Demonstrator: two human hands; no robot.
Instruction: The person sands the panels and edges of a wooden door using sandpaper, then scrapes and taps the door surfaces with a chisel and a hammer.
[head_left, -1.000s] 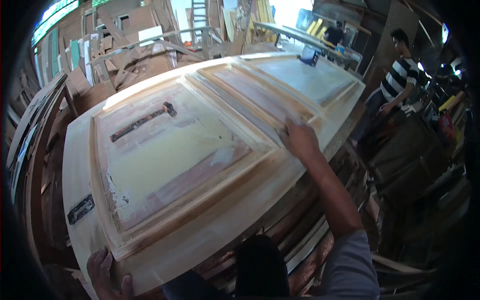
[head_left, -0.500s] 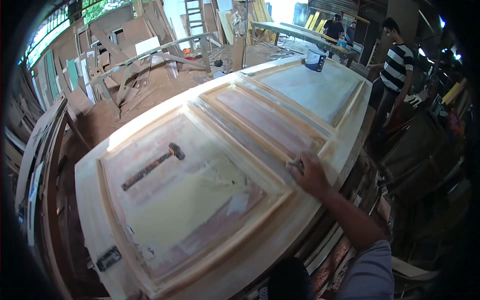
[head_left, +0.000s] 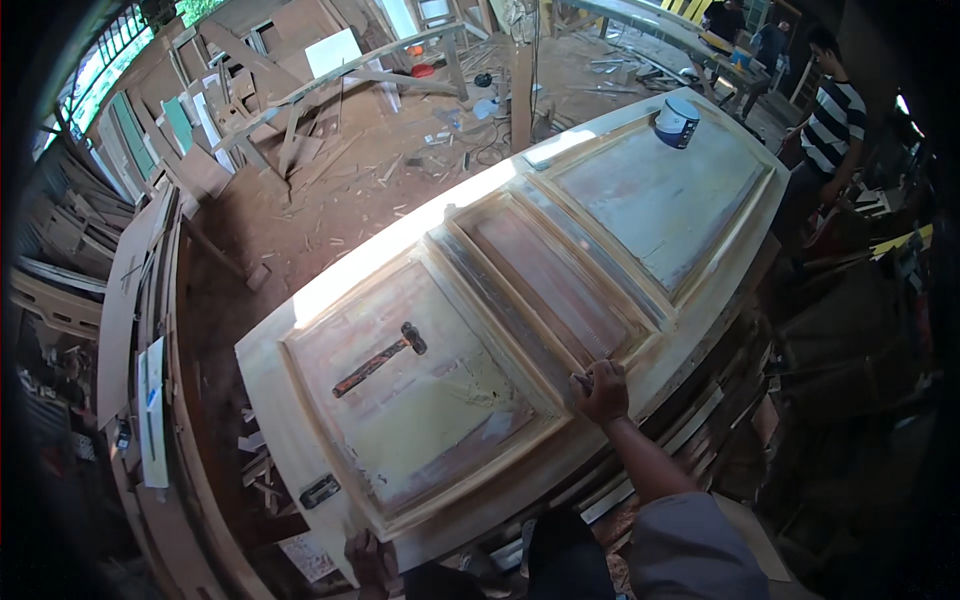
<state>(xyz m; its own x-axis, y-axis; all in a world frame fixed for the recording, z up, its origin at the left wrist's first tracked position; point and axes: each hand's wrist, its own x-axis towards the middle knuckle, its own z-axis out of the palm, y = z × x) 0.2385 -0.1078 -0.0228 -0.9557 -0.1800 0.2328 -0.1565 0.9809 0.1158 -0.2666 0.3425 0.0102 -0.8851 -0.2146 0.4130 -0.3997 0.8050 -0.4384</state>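
A large panelled wooden door (head_left: 520,455) lies flat in front of me, its raised mouldings framing patchy, filler-smeared panels. My right hand (head_left: 603,392) is closed at the near end of the middle panel's moulding. A small greyish piece (head_left: 581,384) shows at its fingers; its kind is unclear. At the door's near left corner, my left hand (head_left: 370,562) has its fingers bent over the edge. A hammer (head_left: 380,360) with a dark head and worn orange-black handle lies on the left panel. Near the left end sits a black rectangular tool or block (head_left: 320,491).
A white and dark blue tub (head_left: 676,122) stands on the door's far panel. Beyond its right end is a person in a striped shirt (head_left: 833,125). Stacked boards (head_left: 165,400) run along the left. A wooden post (head_left: 521,95) rises behind, with scraps scattered over the floor.
My view has tilted down, so the door sits farther right in the picture. More of my left hand shows at the corner. My right hand stays near the middle panel's near end.
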